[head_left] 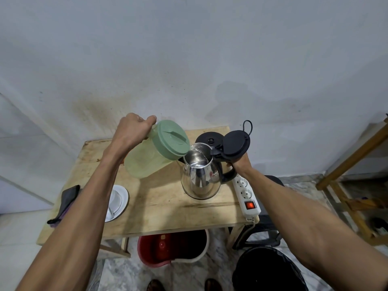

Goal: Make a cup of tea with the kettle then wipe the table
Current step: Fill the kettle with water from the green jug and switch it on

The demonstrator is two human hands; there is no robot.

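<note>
While water pours: a thin stream [199, 153] runs from the jug spout into the open kettle mouth
Left hand [132, 131]: fingers curled tight round the jug handle, thumb on top
Jug [144, 162]: pale green, see-through, tipped to the right, held up above the table, green cap [171, 139] on
Right hand [239, 162]: wrapped round the black kettle handle, partly hidden behind the lid
Kettle [199, 179]: steel and glass, upright at mid-table, off its base; whether it rests on the wood or hangs just above it, cannot tell
Lid [236, 144]: black, flipped up and back
Base [210, 139]: black disc at the far edge, just behind the kettle
Table [168, 208]: pale wood, stained
Strip [246, 195]: white, along the right edge beside the kettle, switch lit red
Dish [118, 202]: white, near the left edge, partly hidden by the left forearm
Cloth [67, 200]: dark, draped over the left edge
Floor: red bucket [168, 246] under the table, black bin [268, 269] at near right
</note>
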